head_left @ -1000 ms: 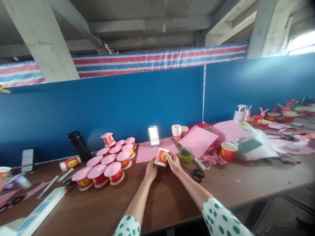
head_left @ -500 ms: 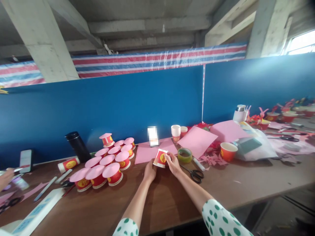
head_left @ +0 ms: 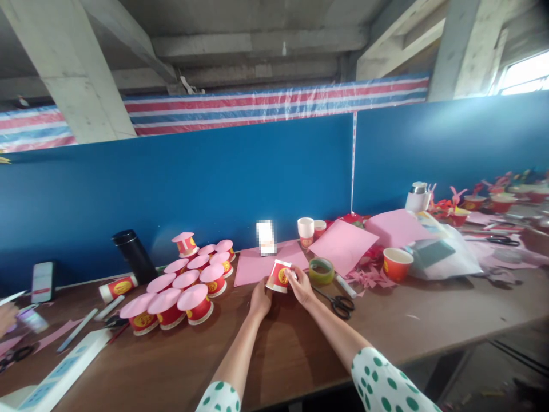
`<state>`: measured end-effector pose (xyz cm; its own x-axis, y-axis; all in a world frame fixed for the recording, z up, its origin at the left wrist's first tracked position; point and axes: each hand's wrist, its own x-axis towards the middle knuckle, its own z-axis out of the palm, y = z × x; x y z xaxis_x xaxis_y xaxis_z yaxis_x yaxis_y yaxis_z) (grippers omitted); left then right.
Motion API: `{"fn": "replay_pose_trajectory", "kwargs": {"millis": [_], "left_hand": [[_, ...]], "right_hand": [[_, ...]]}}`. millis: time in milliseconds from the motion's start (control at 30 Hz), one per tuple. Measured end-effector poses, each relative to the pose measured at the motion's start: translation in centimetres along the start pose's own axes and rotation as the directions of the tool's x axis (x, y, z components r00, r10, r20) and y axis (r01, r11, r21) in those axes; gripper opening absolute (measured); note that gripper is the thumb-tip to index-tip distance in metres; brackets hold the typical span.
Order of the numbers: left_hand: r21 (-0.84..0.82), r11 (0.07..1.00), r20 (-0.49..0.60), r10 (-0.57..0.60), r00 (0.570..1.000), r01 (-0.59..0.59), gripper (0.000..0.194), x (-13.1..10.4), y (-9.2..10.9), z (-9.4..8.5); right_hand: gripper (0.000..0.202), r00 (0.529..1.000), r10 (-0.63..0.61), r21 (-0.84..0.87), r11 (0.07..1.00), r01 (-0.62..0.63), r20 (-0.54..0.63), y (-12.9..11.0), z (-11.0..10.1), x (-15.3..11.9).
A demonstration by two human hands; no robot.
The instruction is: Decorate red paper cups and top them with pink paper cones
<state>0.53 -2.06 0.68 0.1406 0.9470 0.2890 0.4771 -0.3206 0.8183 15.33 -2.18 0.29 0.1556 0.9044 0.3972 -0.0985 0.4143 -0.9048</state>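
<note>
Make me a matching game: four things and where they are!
1. White-rimmed red paper cup
2. Tall black cylindrical bottle
3. Round yellow-green tape roll
4. Silver-lidded white flask

A. Left side, near the flat blue panel
B. Close beside the right hand, not held
C. Right side, near the flat blue panel
D. Between the left hand and the right hand

Pairs: 1-D, 2-A, 3-B, 4-C

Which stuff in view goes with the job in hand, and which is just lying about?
Likely the job:
- red cup, held between left hand and right hand
- pink-topped cups
- pink sheet
- scissors
- tape roll

Probably just lying about:
- black bottle
- phone at far left
- white flask
</note>
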Motion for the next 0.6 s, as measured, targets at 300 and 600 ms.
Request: {"fn": "replay_pose_trajectory", "kwargs": {"millis": [300, 600], "left_hand": [[-0.005, 1.000, 0.003, 0.001, 1.000, -0.001, 0.027, -0.12, 0.32, -0.06], [-0.004, 1.000, 0.000, -0.010, 1.000, 0.010, 0.027, -0.13, 0.38, -0.09]], "right_hand": [[0.035, 1.000, 0.027, 0.040, 0.999, -0.027, -0.003, -0.18, 0.25, 0.00], [0.038, 1.000, 0.029, 0.038, 0.999, -0.029, -0.004, -0.26, 0.25, -0.04]]}}
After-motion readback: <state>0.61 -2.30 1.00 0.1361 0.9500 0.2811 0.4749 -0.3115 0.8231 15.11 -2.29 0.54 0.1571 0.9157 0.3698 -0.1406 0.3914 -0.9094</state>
